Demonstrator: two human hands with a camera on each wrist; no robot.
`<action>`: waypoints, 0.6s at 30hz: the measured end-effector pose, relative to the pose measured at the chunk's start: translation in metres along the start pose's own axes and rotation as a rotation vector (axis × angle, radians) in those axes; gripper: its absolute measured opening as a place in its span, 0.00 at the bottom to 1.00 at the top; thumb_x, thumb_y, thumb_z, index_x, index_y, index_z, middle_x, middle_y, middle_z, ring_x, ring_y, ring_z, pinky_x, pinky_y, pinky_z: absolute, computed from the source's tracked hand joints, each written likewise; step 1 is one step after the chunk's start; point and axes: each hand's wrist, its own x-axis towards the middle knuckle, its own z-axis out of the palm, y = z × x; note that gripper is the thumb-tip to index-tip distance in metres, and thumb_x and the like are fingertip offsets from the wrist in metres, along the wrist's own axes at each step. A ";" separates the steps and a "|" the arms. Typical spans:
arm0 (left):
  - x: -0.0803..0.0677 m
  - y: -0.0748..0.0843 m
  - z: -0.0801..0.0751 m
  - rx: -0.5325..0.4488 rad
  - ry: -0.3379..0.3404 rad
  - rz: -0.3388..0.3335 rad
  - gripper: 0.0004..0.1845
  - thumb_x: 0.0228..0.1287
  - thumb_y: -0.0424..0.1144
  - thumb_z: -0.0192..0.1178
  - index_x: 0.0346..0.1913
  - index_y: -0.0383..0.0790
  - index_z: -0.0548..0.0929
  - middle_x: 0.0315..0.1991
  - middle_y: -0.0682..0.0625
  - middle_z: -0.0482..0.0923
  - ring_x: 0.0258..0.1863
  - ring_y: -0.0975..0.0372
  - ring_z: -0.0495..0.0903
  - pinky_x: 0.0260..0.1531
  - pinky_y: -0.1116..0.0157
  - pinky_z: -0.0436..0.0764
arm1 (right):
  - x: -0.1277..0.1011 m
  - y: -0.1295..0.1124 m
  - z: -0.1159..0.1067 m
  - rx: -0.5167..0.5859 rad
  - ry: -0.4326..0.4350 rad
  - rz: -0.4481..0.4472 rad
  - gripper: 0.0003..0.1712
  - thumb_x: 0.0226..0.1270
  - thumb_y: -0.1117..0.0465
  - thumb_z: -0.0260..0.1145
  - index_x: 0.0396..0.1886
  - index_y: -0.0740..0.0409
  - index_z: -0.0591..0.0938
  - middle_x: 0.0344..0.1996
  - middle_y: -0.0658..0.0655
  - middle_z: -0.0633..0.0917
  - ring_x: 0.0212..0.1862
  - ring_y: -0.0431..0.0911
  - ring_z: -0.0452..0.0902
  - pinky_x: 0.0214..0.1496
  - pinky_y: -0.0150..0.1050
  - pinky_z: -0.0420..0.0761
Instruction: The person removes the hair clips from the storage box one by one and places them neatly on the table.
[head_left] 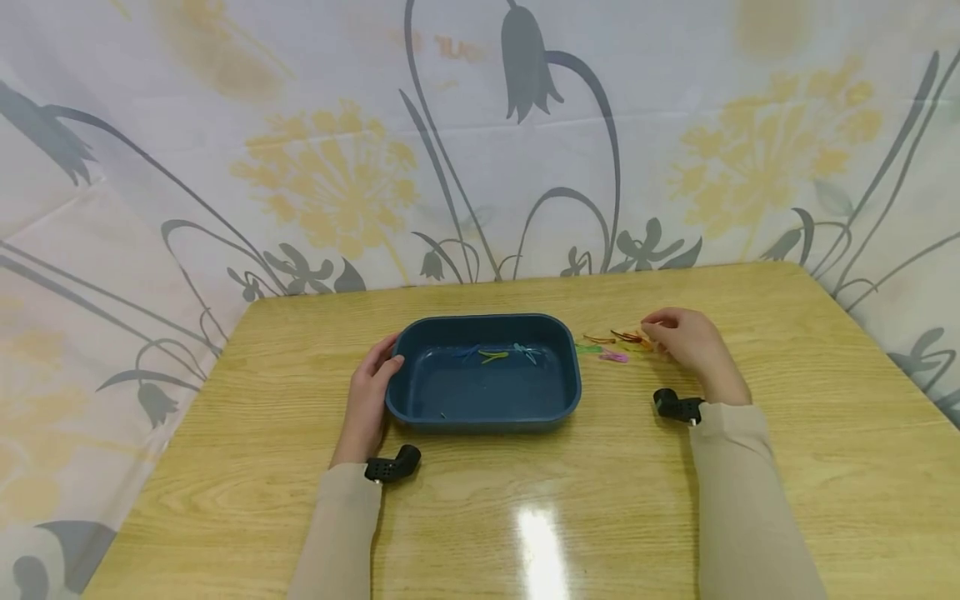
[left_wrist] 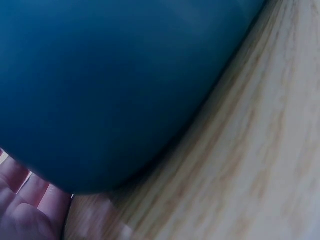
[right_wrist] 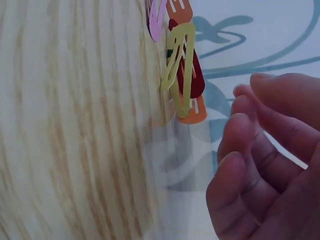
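Note:
A dark blue plastic basin [head_left: 483, 396] stands on the table. My left hand [head_left: 367, 396] grips its left end, thumb over the rim and fingers against the outer wall. Inside lie a yellow hair clip [head_left: 493, 356], a light blue one [head_left: 527, 352] and a darker blue one. Right of the basin is a loose pile of snap hair clips, among them a pink clip [head_left: 615, 357], a green clip [head_left: 588, 348] and a dark red clip [right_wrist: 198, 85]. Beside the pile hovers my right hand [head_left: 690, 342], fingers loosely bent, thumb near the index finger. Nothing shows between them.
The wooden table [head_left: 480, 517] reaches back to a flower-printed cloth [head_left: 480, 167] hanging behind it. A tiny speck lies on the basin's floor near the front left. Each wrist carries a black camera [head_left: 393, 464].

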 end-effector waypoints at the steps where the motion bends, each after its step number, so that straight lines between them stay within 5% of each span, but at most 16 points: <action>1: 0.000 0.001 0.000 0.001 -0.003 0.000 0.22 0.68 0.39 0.50 0.64 0.47 0.68 0.64 0.50 0.66 0.61 0.59 0.65 0.62 0.60 0.63 | 0.000 -0.001 0.000 0.000 0.003 -0.012 0.24 0.70 0.49 0.50 0.54 0.63 0.74 0.37 0.63 0.79 0.35 0.51 0.74 0.34 0.38 0.72; 18: 0.013 -0.020 -0.004 0.014 0.017 0.031 0.20 0.67 0.43 0.51 0.62 0.53 0.70 0.62 0.55 0.68 0.60 0.63 0.66 0.61 0.60 0.64 | -0.001 -0.013 0.003 0.010 0.004 -0.082 0.26 0.71 0.46 0.48 0.55 0.61 0.74 0.42 0.63 0.80 0.39 0.54 0.75 0.39 0.44 0.75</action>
